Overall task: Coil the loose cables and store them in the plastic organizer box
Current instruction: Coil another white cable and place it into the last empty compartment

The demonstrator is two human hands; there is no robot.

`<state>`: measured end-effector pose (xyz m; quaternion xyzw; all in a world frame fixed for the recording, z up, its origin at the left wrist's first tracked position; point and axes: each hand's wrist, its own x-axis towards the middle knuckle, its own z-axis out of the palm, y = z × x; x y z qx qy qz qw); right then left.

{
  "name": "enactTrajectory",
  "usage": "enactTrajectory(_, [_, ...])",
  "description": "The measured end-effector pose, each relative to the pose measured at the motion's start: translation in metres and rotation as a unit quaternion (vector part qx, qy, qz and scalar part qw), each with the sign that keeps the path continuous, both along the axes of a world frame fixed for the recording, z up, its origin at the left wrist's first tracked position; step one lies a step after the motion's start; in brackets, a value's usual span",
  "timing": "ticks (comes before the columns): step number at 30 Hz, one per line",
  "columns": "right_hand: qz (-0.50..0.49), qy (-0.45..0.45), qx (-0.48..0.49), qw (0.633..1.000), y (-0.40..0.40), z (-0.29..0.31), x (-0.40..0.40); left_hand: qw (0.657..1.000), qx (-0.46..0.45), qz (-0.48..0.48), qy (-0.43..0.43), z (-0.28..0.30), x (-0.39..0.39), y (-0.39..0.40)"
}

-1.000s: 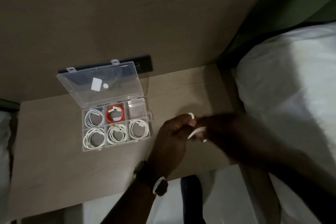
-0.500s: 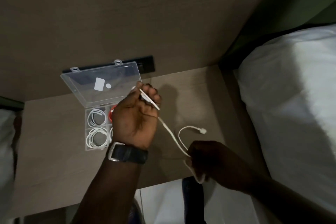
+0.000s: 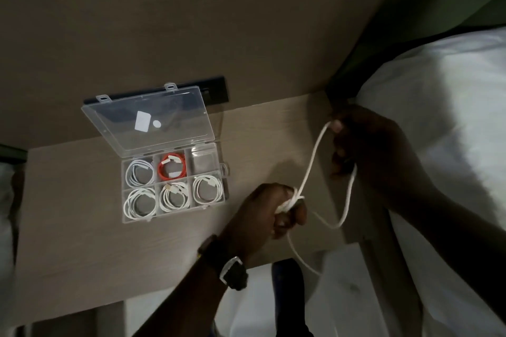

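A clear plastic organizer box [image 3: 226, 172] lies open on the wooden table [image 3: 68, 213], its lid [image 3: 147, 120] tipped back. Five of its six compartments hold coiled cables: several white ones and a red one [image 3: 172, 169]; the back right compartment [image 3: 204, 160] is bare. A loose white cable [image 3: 312, 164] runs between my hands. My left hand [image 3: 268, 210], right of the box, is closed with a few turns of the cable wound round its fingers. My right hand [image 3: 364, 145], farther right, pinches the cable near its top; a slack loop hangs below it.
A black socket strip [image 3: 216, 90] is on the wall panel behind the box. A bed with white bedding [image 3: 438, 131] is close on the right. A dark object [image 3: 287, 282] shows below the table's front edge. I wear a watch [image 3: 232, 272] on the left wrist.
My left hand came back from over the box to the table's front right, now with cable wound on its fingers. My right hand rose toward the bed, drawing the cable out.
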<state>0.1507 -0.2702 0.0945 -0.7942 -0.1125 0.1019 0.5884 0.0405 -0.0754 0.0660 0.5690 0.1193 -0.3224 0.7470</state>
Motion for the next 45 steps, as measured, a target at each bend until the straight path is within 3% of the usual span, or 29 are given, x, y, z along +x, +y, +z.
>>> enactTrajectory(2, [0.033, -0.039, -0.040, 0.998, 0.024, -0.011, -0.012, 0.975, -0.210, 0.037, 0.070, 0.013, 0.006, -0.004])
enactTrajectory(4, [0.044, 0.028, -0.058, 0.997, 0.036, -0.034, -0.018, 0.903, -0.401, 0.143, 0.054, 0.019, 0.016, 0.007])
enactTrajectory(6, [0.119, 0.099, -0.118, 0.981, 0.037, -0.042, -0.028, 0.843, -0.464, 0.272, -0.002, 0.019, 0.030, 0.029])
enactTrajectory(8, [0.272, 0.133, -0.140, 0.943, 0.042, -0.057, -0.073, 0.809, -0.452, 0.374, -0.031, 0.016, 0.043, 0.054])
enactTrajectory(9, [0.316, 0.170, -0.142, 0.923, 0.044, -0.059, -0.093, 0.811, -0.422, 0.404, -0.039, 0.013, 0.049, 0.064])
enactTrajectory(11, [0.347, 0.152, -0.186, 0.907, 0.044, -0.052, -0.110, 0.855, -0.290, 0.425, -0.062, 0.002, 0.057, 0.075])
enactTrajectory(13, [0.294, 0.099, -0.211, 0.927, 0.041, -0.038, -0.104, 0.914, -0.069, 0.386, -0.105, -0.009, 0.053, 0.071])
enactTrajectory(15, [0.187, -0.022, -0.198, 0.962, 0.037, -0.024, -0.084, 0.954, 0.050, 0.270, -0.116, -0.016, 0.040, 0.057])
enactTrajectory(18, [0.092, -0.136, -0.180, 0.970, 0.034, -0.012, -0.041, 0.990, 0.070, 0.093, -0.077, -0.019, 0.013, 0.034])
enactTrajectory(20, [0.062, -0.132, -0.175, 0.974, 0.040, -0.016, -0.020, 0.997, -0.053, 0.057, -0.004, -0.014, 0.004, 0.024])
enactTrajectory(21, [0.053, -0.120, -0.171, 0.977, 0.045, -0.021, -0.016, 0.985, -0.151, 0.075, 0.031, -0.009, 0.005, 0.020])
enactTrajectory(23, [0.059, -0.068, -0.150, 0.984, 0.061, -0.033, -0.017, 0.928, -0.332, 0.158, 0.059, -0.002, 0.010, 0.022])
enactTrajectory(26, [0.175, -0.016, -0.171, 0.969, 0.079, -0.055, -0.055, 0.859, -0.403, 0.315, 0.023, 0.000, 0.024, 0.041])
enactTrajectory(28, [0.265, 0.038, -0.179, 0.947, 0.083, -0.061, -0.089, 0.860, -0.336, 0.384, -0.017, -0.004, 0.034, 0.059])
enactTrajectory(30, [0.317, 0.065, -0.176, 0.930, 0.081, -0.058, -0.109, 0.894, -0.200, 0.394, -0.069, -0.012, 0.038, 0.071])
enactTrajectory(32, [0.318, 0.040, -0.177, 0.930, 0.074, -0.047, -0.104, 0.938, 0.008, 0.320, -0.131, -0.020, 0.032, 0.074])
enactTrajectory(34, [0.270, -0.035, -0.212, 0.939, 0.066, -0.033, -0.081, 0.963, 0.120, 0.181, -0.158, -0.025, 0.018, 0.064])
enactTrajectory(36, [0.228, -0.145, -0.246, 0.931, 0.062, -0.020, -0.054, 0.982, 0.092, 0.098, -0.130, -0.025, 0.004, 0.052])
enactTrajectory(39, [0.223, -0.191, -0.200, 0.935, 0.068, -0.017, -0.026, 0.991, -0.076, 0.103, -0.037, -0.016, -0.007, 0.046])
enactTrajectory(42, [0.193, -0.135, -0.133, 0.963, 0.078, -0.032, -0.007, 0.945, -0.292, 0.143, 0.025, -0.003, -0.008, 0.048])
enactTrajectory(45, [0.167, -0.007, -0.085, 0.982, 0.089, -0.046, -0.022, 0.880, -0.423, 0.217, 0.006, 0.004, -0.004, 0.055])
